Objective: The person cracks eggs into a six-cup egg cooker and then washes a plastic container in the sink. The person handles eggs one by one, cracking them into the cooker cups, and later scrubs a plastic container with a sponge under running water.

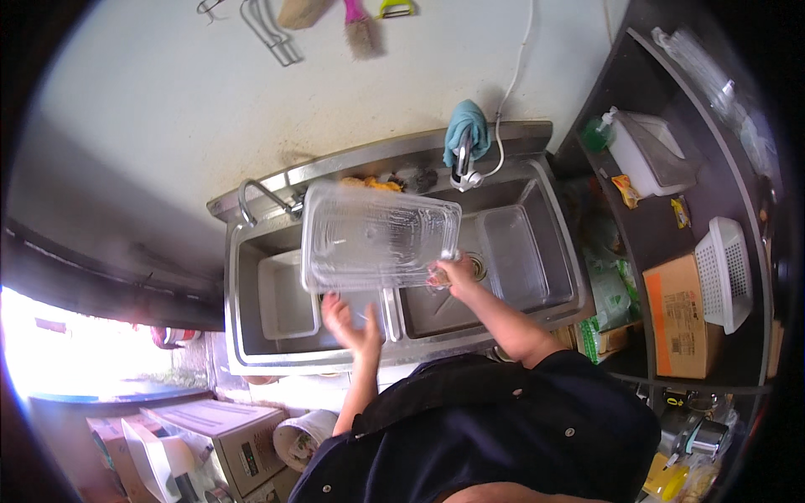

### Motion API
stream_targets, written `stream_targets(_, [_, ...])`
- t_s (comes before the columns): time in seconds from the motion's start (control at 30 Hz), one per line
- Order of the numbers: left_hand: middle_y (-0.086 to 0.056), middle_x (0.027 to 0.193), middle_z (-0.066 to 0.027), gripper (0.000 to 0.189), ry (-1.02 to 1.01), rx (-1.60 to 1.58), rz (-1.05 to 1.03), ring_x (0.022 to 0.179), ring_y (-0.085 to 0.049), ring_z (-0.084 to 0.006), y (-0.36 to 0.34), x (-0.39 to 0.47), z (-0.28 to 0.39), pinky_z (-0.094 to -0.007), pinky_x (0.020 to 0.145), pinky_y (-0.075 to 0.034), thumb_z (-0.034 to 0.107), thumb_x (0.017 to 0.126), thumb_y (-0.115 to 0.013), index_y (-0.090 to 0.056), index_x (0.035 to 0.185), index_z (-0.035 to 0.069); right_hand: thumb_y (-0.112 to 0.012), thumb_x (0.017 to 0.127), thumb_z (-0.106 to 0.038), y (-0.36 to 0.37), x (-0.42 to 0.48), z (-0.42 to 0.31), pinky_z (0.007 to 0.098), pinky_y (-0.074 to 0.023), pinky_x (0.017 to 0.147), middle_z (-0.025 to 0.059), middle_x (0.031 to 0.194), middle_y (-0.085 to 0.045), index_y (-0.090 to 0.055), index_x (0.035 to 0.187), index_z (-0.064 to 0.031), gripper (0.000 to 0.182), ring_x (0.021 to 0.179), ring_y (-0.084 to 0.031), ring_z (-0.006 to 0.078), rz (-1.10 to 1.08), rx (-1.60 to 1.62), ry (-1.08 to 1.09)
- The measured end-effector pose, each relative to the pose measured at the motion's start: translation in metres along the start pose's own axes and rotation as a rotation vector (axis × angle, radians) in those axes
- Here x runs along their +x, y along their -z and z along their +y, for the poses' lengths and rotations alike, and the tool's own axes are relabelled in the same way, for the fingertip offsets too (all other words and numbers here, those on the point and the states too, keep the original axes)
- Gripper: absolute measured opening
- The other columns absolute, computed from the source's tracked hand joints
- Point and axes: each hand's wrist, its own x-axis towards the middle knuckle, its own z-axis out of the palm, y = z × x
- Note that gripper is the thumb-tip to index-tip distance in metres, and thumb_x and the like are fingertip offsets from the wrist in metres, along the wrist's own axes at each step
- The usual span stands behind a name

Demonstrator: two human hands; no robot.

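Observation:
A large clear plastic container (380, 239), wet and streaked, is tilted over the divider of a double stainless-steel sink (393, 314). My right hand (458, 275) grips its lower right corner. Something small and reddish shows at those fingers, too blurred to name. Just below the container's lower left edge is my left hand (352, 324), its fingers apart and nothing in it; whether a fingertip touches the rim is unclear. A white plastic tub (286, 295) sits in the left basin. In the right basin, another clear container (512, 254) lies by the drain (477, 267).
A curved faucet (251, 201) rises behind the left basin; a second faucet (464, 166), draped with a blue cloth (468, 122), stands behind the right. Yellow and dark scrubbers (377, 183) lie on the back ledge. Shelves with a cardboard box (676, 320) flank the right side.

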Motion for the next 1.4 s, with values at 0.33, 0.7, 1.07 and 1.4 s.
stream_targets(0.33, [-0.046,0.124,-0.0168,0.039,-0.144,0.518,-0.700,0.112,-0.045,-0.0345,0.001,0.063,-0.019,-0.0474,0.093,-0.035,0.017,0.062,-0.066,-0.059,0.098,0.005,-0.064,0.060,-0.015,-0.008,0.050,-0.070,0.0414,-0.0457,0.062,0.0122,0.075,-0.061,-0.055,0.081,-0.0088,0.024,0.074,-0.060,0.0323,-0.253,-1.120,0.753])
stream_targets(0.7, [-0.057,0.096,-0.0062,0.047,0.347,-0.452,-0.091,0.084,-0.054,-0.0144,-0.067,0.040,-0.034,-0.0260,0.079,-0.043,-0.010,0.062,-0.048,-0.052,0.108,-0.004,-0.067,0.066,-0.030,0.004,-0.003,0.026,0.0403,-0.0462,0.070,0.0154,0.089,-0.062,-0.056,0.096,-0.0067,0.039,0.085,-0.060,0.0326,0.253,-0.909,0.360])
stream_targets(1.07, [-0.055,0.099,-0.0053,0.025,0.457,-0.522,-0.110,0.082,-0.053,-0.0142,-0.090,0.009,-0.020,-0.0237,0.076,-0.040,-0.011,0.059,-0.045,-0.054,0.081,-0.001,-0.068,0.066,-0.021,-0.005,0.012,-0.022,0.0429,-0.0455,0.062,0.0133,0.076,-0.060,-0.053,0.089,-0.0058,0.032,0.070,-0.060,0.0332,0.287,-0.981,0.558])
stream_targets(1.4, [-0.058,0.092,-0.0066,0.036,0.654,-0.701,0.177,0.080,-0.056,-0.0153,-0.110,0.020,-0.042,-0.0257,0.074,-0.044,-0.012,0.063,-0.044,-0.053,0.096,-0.001,-0.068,0.069,-0.015,0.024,0.008,0.102,0.0350,-0.0491,0.064,0.0117,0.084,-0.059,-0.053,0.091,0.0039,0.033,0.077,-0.060,0.0223,0.194,-0.256,0.152])
